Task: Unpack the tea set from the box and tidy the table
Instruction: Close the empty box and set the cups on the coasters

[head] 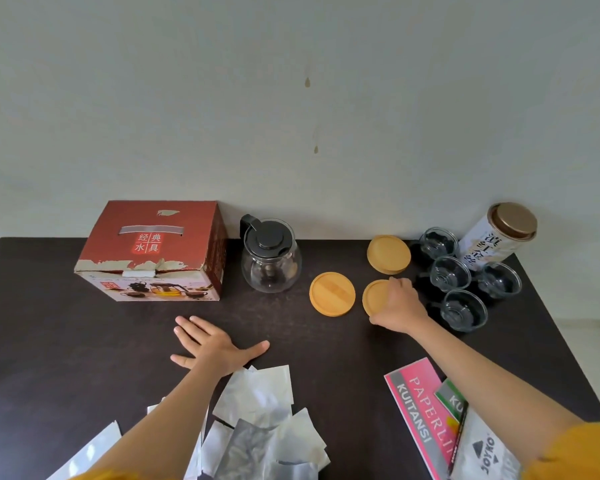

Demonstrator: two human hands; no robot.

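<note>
left hand [212, 344] lies flat on the bench [49, 341], palm down, fingers straight and spread, thumb out to the right, toward the middle of the bench. right hand [397, 306] reaches further toward the back edge, fingers curled down over a coaster [374, 297]. both forearms are bare, with yellow sleeves at the near edge.

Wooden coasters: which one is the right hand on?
The nearest-right coaster, beside the glass cups. The right hand grips its edge; the left one and the far one lie untouched.
</note>
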